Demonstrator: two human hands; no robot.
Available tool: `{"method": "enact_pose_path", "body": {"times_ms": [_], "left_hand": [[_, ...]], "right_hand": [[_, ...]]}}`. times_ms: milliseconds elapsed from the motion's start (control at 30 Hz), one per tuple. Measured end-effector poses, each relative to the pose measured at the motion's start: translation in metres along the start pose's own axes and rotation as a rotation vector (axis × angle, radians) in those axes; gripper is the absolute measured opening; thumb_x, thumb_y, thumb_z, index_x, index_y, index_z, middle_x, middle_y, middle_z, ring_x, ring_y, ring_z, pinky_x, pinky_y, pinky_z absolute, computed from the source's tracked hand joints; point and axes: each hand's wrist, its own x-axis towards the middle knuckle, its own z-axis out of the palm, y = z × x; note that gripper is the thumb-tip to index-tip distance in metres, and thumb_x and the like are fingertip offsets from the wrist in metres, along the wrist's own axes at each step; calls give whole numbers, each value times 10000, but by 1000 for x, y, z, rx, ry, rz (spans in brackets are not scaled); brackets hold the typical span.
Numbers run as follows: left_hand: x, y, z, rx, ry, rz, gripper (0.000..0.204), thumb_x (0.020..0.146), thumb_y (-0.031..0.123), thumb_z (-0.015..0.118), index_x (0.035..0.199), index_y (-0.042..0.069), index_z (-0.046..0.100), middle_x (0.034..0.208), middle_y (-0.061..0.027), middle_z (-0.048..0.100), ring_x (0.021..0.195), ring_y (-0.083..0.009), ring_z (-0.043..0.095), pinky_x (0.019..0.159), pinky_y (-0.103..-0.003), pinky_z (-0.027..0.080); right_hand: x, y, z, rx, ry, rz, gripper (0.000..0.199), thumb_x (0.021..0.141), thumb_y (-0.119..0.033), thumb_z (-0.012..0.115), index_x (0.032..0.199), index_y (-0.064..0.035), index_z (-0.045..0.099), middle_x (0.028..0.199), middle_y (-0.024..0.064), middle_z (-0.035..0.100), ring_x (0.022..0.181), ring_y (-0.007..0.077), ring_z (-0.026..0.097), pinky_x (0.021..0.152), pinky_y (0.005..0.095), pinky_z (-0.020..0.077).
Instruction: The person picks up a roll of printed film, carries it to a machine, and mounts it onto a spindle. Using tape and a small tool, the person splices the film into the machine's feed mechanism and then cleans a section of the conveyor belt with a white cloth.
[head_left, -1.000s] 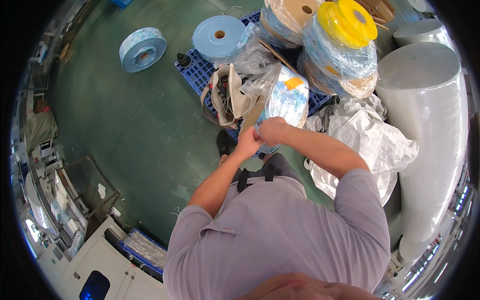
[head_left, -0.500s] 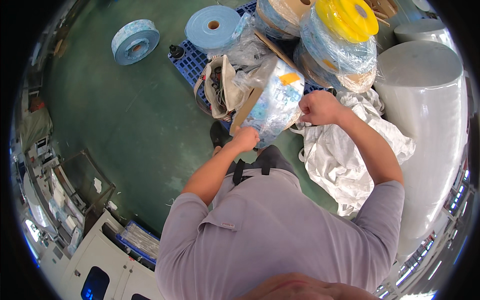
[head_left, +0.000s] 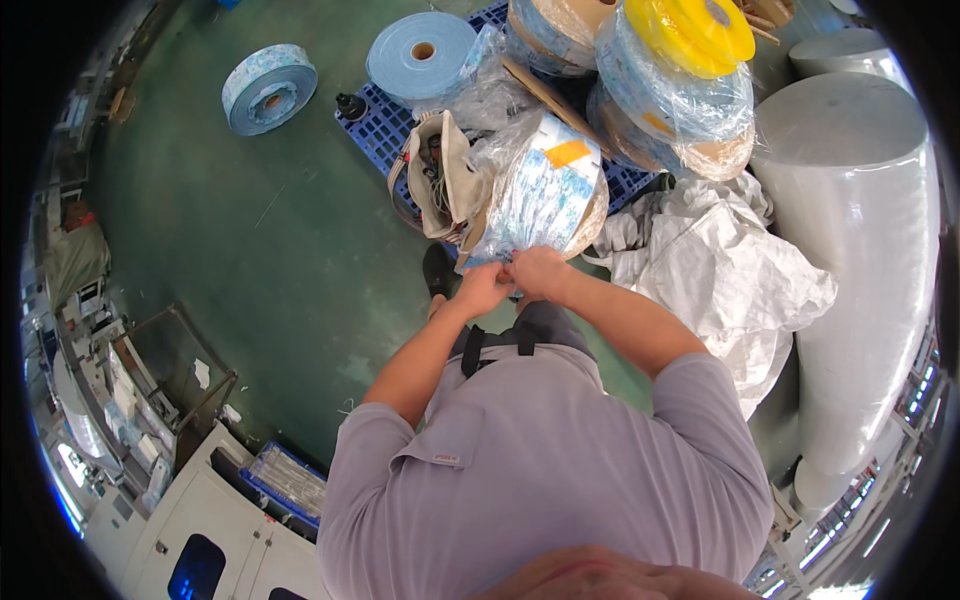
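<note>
A large roll of blue-and-white patterned film (head_left: 545, 195) stands on edge in front of me, wrapped in clear plastic, with an orange label near its top. My left hand (head_left: 483, 287) and my right hand (head_left: 538, 272) meet at the roll's lower edge, both pinching the clear plastic wrap there. The fingers of both hands are closed on the wrap, close together.
A beige bag (head_left: 440, 185) leans left of the roll on a blue pallet (head_left: 385, 130). Blue rolls (head_left: 268, 88) lie on the green floor and pallet. A yellow-topped wrapped roll (head_left: 680, 80), a big white roll (head_left: 860, 230) and crumpled white sacking (head_left: 720, 270) stand right. Machines (head_left: 150, 450) lower left.
My right hand came back from the roll's right side to its lower edge, beside my left hand. The roll now stands more upright.
</note>
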Motion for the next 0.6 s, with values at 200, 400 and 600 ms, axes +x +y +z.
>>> {"method": "enact_pose_path", "body": {"times_ms": [200,400,600], "left_hand": [[1,5,1,-31,-130,-26,390,800,302,904,982,9,724,903,-161,768,915,-377,732,864,-446,569],[-21,-24,10,398,-10,154,207,860,187,712,763,12,658,848,-231,714,881,-466,686,779,-530,539],[-93,-91,-19,237,144,65,136,873,139,671,786,35,670,779,-203,703,792,-442,697,735,-573,543]], "right_hand": [[4,-16,2,-48,-98,67,237,862,-256,785,1050,-122,836,1067,112,807,1036,308,787,860,447,634],[-72,37,-47,89,-7,257,383,963,-417,690,1054,-68,817,1076,170,797,1008,364,778,873,482,627],[-85,114,-73,56,120,399,420,1003,-404,647,1146,-26,760,1029,224,782,1008,419,758,844,521,617]]}}
